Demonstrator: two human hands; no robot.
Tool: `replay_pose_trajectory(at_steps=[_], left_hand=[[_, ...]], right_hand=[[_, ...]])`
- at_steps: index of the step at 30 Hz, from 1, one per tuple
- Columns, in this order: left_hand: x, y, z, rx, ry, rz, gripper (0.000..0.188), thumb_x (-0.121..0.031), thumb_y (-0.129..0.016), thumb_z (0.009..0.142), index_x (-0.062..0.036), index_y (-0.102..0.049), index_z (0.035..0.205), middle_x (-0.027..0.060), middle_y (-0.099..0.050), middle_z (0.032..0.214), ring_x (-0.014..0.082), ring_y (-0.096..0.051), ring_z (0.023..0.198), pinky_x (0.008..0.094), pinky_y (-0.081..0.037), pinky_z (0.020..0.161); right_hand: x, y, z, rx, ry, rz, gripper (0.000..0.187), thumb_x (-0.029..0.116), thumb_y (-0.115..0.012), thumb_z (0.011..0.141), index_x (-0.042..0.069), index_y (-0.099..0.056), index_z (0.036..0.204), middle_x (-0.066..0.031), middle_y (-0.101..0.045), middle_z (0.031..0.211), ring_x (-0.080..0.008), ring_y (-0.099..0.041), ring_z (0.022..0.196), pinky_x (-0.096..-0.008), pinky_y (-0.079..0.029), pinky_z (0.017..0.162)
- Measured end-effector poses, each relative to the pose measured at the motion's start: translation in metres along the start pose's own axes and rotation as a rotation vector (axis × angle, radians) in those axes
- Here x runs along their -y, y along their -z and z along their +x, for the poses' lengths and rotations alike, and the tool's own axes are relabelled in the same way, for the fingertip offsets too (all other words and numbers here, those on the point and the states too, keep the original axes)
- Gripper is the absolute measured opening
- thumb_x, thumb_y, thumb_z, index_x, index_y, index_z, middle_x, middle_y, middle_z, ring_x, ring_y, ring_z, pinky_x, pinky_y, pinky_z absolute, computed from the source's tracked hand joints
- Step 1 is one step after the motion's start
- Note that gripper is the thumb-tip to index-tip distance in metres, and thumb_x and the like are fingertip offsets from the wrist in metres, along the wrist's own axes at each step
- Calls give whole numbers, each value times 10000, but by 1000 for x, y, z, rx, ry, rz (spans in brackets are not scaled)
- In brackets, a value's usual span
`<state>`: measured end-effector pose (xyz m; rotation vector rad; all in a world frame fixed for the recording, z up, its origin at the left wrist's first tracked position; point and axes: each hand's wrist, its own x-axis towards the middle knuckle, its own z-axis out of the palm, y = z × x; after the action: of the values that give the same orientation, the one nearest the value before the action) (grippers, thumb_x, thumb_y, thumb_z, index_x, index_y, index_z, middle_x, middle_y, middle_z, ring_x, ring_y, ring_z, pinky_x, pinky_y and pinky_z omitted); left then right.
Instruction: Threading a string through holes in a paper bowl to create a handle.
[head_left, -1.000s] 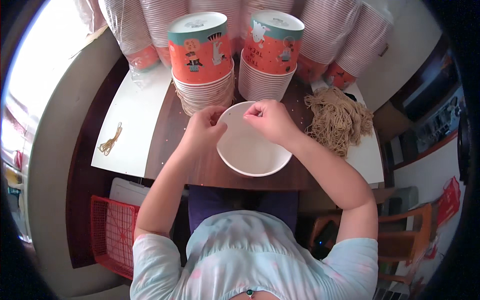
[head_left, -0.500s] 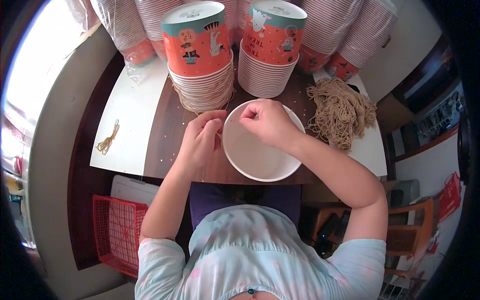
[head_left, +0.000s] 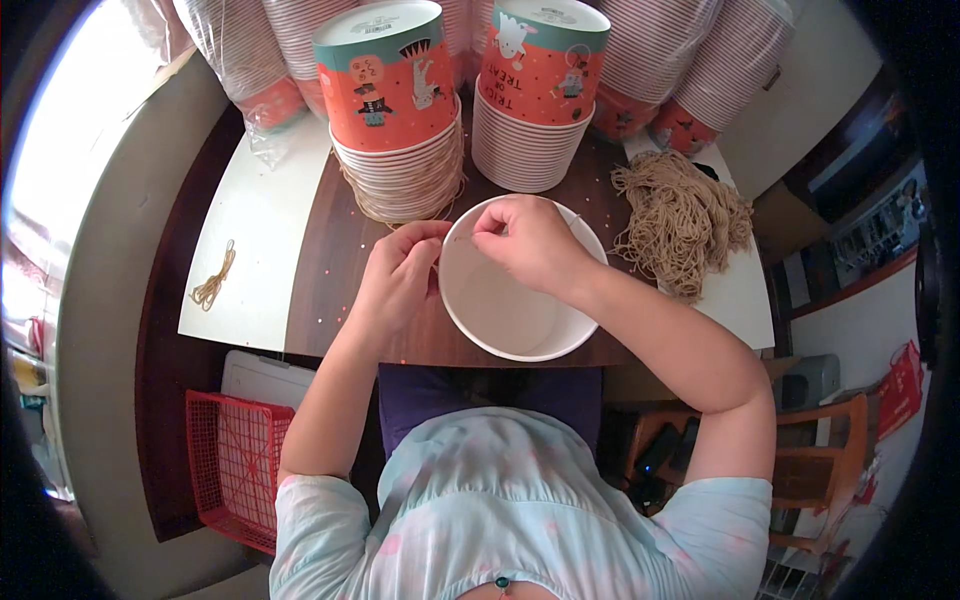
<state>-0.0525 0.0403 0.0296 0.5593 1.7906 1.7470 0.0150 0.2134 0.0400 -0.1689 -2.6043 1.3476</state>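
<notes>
A white-lined paper bucket [head_left: 512,310] stands mouth up at the table's front edge. Against the outside of its left rim, my left hand [head_left: 400,275] has its thumb and fingers drawn together, and what they pinch is hidden. My right hand [head_left: 535,243] reaches over the far rim into the mouth. Its thumb and forefinger are pinched near the inner left wall, where a short bit of thin tan cord [head_left: 461,238] shows by the fingertips. A thin strand also shows at the bucket's right rim, beside my right wrist.
Behind stand two upside-down stacks of orange-and-teal buckets, a left stack [head_left: 385,85] with cords hanging round it and a right stack [head_left: 540,75]. A heap of tan cords [head_left: 682,220] lies at right, a small cord bundle [head_left: 214,278] at left. Bagged bucket stacks [head_left: 660,50] line the back. A red basket [head_left: 240,460] sits below.
The bucket has shifted slightly left, and my right hand has moved a little left with it toward my left hand. A bit of cord now shows by the right fingertips.
</notes>
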Motion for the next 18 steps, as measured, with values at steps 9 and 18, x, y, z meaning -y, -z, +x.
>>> replay_pose_trajectory(at_steps=[9,18], left_hand=[[3,1,1,-2,-8,20,276,-88,-429,909,34,-594,1094,28,-609,789,74,-556,634,216,-461,543],[-7,2,-10,-85,-246,158,238,-132,-529,928,44,-613,1064,33,-633,863,75,-561,764,216,-463,680]], right_hand=[[4,1,-1,35,31,-24,95,79,-637,773,-16,-635,761,-60,-625,688,-102,-567,617,-275,-454,553],[18,15,-17,-6,222,-22,74,75,-652,780,5,-635,798,-70,-604,761,-133,-577,667,-279,-465,589]])
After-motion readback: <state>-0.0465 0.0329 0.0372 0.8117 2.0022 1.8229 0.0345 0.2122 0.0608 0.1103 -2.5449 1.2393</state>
